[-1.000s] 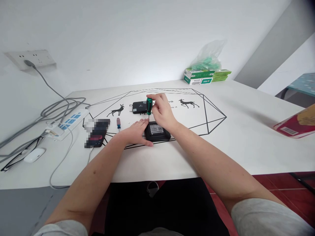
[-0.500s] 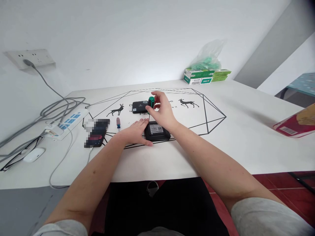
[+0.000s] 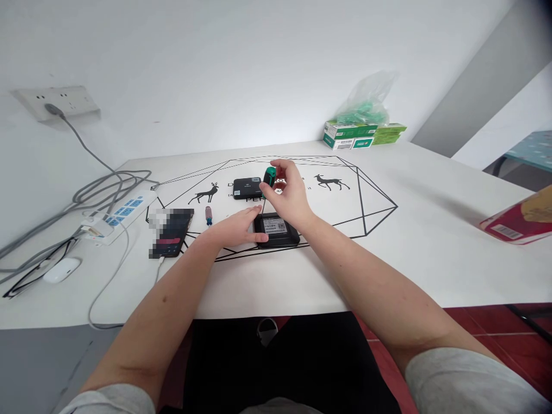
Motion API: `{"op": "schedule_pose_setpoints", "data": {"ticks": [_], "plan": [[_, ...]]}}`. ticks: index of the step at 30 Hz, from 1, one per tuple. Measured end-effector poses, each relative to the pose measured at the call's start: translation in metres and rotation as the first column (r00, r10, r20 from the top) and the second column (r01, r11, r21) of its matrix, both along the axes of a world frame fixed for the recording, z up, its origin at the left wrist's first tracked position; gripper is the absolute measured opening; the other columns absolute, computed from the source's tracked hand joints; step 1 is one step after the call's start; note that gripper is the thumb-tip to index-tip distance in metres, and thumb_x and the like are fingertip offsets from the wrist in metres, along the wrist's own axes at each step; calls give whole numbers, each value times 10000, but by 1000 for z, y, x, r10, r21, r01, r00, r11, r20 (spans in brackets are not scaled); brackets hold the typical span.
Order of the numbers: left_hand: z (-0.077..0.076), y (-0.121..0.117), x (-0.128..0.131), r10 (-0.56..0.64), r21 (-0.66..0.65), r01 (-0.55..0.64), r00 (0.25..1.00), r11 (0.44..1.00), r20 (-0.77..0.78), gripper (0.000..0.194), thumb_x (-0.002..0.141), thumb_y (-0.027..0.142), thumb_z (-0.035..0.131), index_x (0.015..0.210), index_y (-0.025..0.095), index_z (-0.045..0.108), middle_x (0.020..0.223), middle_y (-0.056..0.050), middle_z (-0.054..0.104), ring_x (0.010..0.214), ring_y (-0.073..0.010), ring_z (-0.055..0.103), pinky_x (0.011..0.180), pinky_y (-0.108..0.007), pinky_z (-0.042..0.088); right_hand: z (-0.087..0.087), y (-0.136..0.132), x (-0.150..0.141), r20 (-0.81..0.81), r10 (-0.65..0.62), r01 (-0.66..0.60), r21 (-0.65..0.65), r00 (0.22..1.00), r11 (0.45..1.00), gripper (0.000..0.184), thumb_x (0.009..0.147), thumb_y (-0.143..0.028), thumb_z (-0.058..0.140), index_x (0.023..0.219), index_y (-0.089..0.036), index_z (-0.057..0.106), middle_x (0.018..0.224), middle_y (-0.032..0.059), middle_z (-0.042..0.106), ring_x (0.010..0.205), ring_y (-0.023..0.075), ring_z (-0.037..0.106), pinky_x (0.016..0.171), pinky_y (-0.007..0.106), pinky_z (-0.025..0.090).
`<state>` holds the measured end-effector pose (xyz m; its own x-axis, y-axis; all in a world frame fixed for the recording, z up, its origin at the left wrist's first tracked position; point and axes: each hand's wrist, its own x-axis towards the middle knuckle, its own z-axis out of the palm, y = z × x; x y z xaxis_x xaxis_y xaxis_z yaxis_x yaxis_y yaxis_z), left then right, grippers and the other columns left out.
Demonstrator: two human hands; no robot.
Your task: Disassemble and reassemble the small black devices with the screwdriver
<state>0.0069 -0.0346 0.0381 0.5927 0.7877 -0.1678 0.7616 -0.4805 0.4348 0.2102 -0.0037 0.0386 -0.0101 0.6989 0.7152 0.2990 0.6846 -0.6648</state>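
Note:
A green-and-black screwdriver (image 3: 269, 174) is in my right hand (image 3: 292, 192), its handle pinched between thumb and fingers. The shaft slants down to the far left corner of a flat black device (image 3: 287, 234) with a white label, which lies on the table. My left hand (image 3: 237, 227) steadies the device at its left side, thumb on its near left part and fingertips at the far left corner beside the shaft. What the tip meets is too small to tell. Behind it lies a smaller black case (image 3: 246, 188), partly hidden by my right hand.
A small screwdriver (image 3: 209, 216) and a charging phone (image 3: 175, 233), partly pixelated, lie to the left. Further left are a power strip (image 3: 125, 215), cables, glasses (image 3: 32, 273) and a white earbud case (image 3: 62, 270). Green-white boxes (image 3: 350, 135) stand far right; a red packet (image 3: 513, 221) is at right.
The screwdriver's handle has tilted to the right, with my right hand shifting slightly the same way. My left thumb has moved up onto the device's near left part.

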Motion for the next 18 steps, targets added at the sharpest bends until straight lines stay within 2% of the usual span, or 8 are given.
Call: {"op": "schedule_pose_setpoints", "data": {"ticks": [5,10,12,15,18], "plan": [[0,-1,2,-13,5,13,998,1000,-58,1212,888,885,588,1781,139,251,1846,-205,273,1681,-449,310,1344,-535,312,-3,-1,-2,24,19,-19,-25,1000,1000,486,886,-283,688,1350,-279,543,1231,91,645,1074,250,671,831,451,673],[1,-1,2,-26,14,27,998,1000,-62,1196,896,887,558,1765,119,266,1809,-234,349,1655,-451,357,1319,-545,343,-2,-2,-2,17,100,-99,-63,995,993,507,914,-227,587,1416,-283,543,1326,110,692,1152,270,705,908,494,680],[1,-1,3,-27,15,28,998,999,-64,1191,897,878,558,1759,109,270,1805,-243,352,1647,-455,365,1316,-548,344,-1,-3,-2,40,103,-101,-49,994,994,487,933,-264,600,1418,-278,562,1369,119,688,1196,283,693,921,502,681],[2,-1,3,-24,16,26,997,1000,-76,1189,892,867,566,1752,99,276,1806,-249,345,1644,-457,368,1315,-547,347,-2,-2,-1,74,67,-65,-20,995,998,505,923,-342,688,1413,-270,591,1393,129,662,1124,274,688,846,477,688],[2,-1,3,-20,19,22,996,1000,-86,1191,890,866,566,1748,90,286,1801,-252,353,1638,-440,382,1312,-530,355,-3,0,-1,79,40,-38,-17,996,999,538,920,-314,702,1446,-292,586,1309,106,672,1049,253,676,800,455,682]]}}
